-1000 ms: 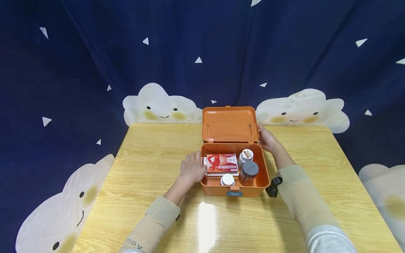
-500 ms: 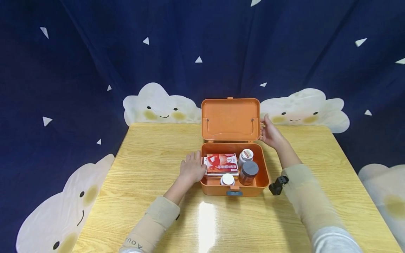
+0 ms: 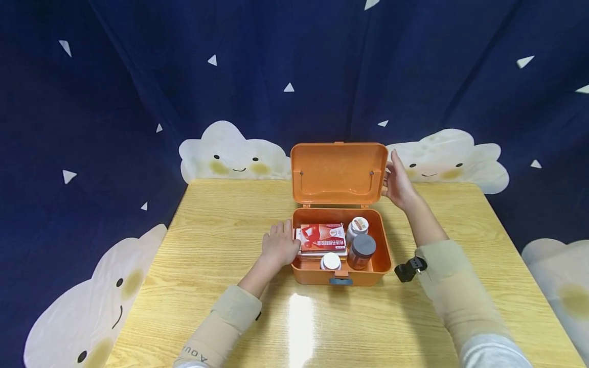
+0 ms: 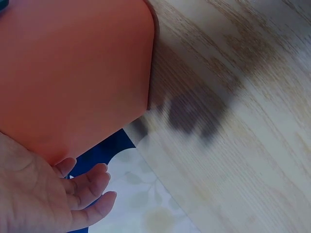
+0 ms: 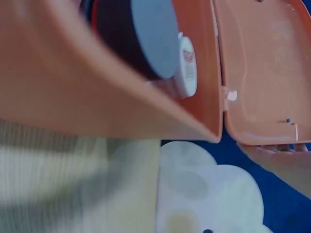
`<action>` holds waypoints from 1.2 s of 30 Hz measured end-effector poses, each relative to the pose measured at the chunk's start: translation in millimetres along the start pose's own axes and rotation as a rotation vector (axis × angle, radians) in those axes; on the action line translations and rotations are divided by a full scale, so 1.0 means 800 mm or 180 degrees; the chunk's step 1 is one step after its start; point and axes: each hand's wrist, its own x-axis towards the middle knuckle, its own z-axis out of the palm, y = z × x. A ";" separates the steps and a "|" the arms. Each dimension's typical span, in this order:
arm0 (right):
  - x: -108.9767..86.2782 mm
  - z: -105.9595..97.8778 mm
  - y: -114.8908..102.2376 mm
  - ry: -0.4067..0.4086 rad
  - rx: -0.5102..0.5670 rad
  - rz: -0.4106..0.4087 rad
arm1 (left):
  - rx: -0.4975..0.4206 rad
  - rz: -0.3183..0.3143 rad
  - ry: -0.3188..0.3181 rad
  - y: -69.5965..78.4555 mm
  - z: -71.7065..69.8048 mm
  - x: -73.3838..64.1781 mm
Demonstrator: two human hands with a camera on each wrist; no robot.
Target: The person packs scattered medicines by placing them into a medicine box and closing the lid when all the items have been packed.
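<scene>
An orange medicine box (image 3: pixel 317 277) stands on the table with its lid (image 3: pixel 339 171) raised. Inside lie a red-and-white medicine carton (image 3: pixel 322 236) on top of other cartons, a grey-capped jar (image 3: pixel 362 246) and two white-capped bottles, one at the front (image 3: pixel 331 261) and one at the back right (image 3: pixel 359 226). My left hand (image 3: pixel 279 244) rests against the box's left side; the left wrist view shows its fingers (image 4: pixel 90 191) loosely bent, one touching the wall. My right hand (image 3: pixel 399 185) touches the lid's right edge from behind, thumb up, fingers partly hidden by the lid.
The wooden table (image 3: pixel 221 220) extends around the box. Directly behind its far edge hangs a dark blue curtain (image 3: pixel 257 92) with cloud faces. A small black device (image 3: pixel 411 269) sits at the right wrist, right of the box.
The lid has swung up from leaning back to more upright, its top edge rising in view. My right hand has moved up and slightly right with it. My left hand has stayed put.
</scene>
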 end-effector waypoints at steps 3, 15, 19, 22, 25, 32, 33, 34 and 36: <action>-0.006 0.010 -0.006 0.0064 -0.0177 -0.0033 | -0.0004 0.0003 0.0000 0.000 0.000 0.000; -0.028 0.038 -0.018 0.0473 -0.0406 -0.0255 | -0.0004 -0.0004 0.0000 0.002 0.002 0.001; -0.033 0.041 -0.013 0.0586 -0.0429 -0.0356 | -0.0004 -0.0011 0.0002 0.002 0.002 0.001; -0.037 0.043 -0.006 0.0661 -0.0492 -0.0510 | -0.0014 -0.0024 -0.0007 0.002 0.002 0.000; -0.042 0.044 0.000 0.0724 -0.0506 -0.0645 | -0.0008 -0.0026 -0.0022 0.002 0.003 0.000; -0.053 0.050 0.014 0.0960 -0.0531 -0.0952 | -0.0022 -0.0009 -0.0014 0.001 0.004 0.001; -0.054 0.051 0.016 0.0984 -0.0562 -0.0986 | -0.0027 -0.0009 -0.0015 0.001 0.004 0.000; -0.055 0.051 0.017 0.1000 -0.0577 -0.1024 | -0.0041 -0.0009 -0.0010 0.001 0.004 0.001; -0.058 0.051 0.021 0.1022 -0.0610 -0.1108 | -0.0101 -0.0013 0.0001 -0.001 0.006 0.001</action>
